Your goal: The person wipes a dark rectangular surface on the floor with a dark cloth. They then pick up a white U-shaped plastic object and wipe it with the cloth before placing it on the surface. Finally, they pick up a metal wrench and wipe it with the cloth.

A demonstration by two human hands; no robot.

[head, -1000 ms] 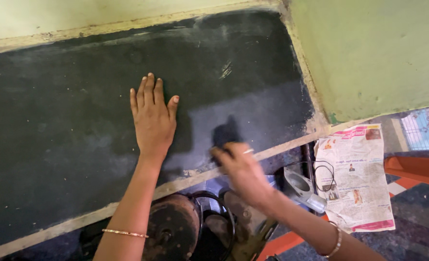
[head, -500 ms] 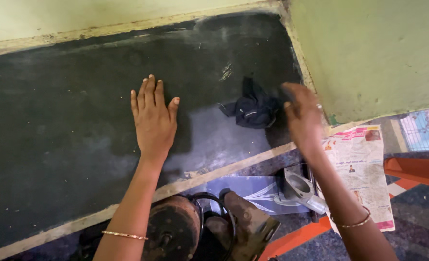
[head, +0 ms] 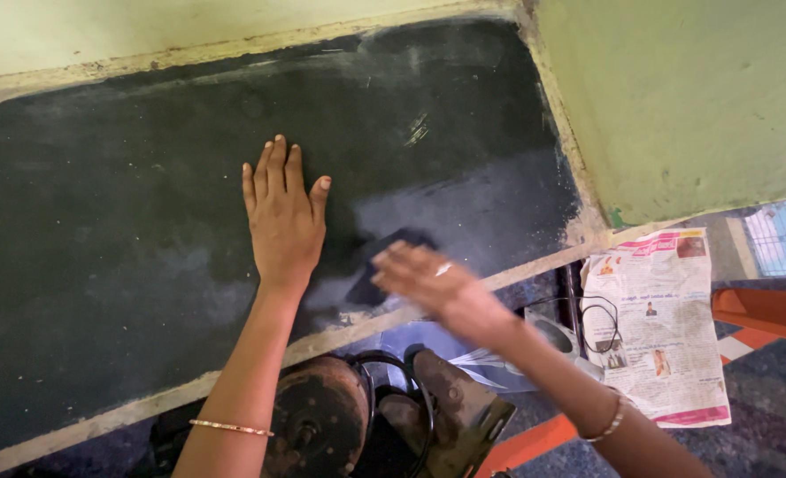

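Pressing dark crumpled cloth (head: 384, 265) onto matte black slab (head: 127, 204), right hand (head: 433, 283) blurred

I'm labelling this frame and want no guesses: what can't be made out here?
Head view:
- Dark cloth: mostly hidden under the blurred right hand; its shape and the grip on it are unclear.
- Black stone slab: cut off by the left edge.
- Round rusty metal part: partly hidden by the left forearm and cut off by the bottom edge.
- Folded newspaper: print too small.
- Left hand: lies flat on the slab, plain to see.
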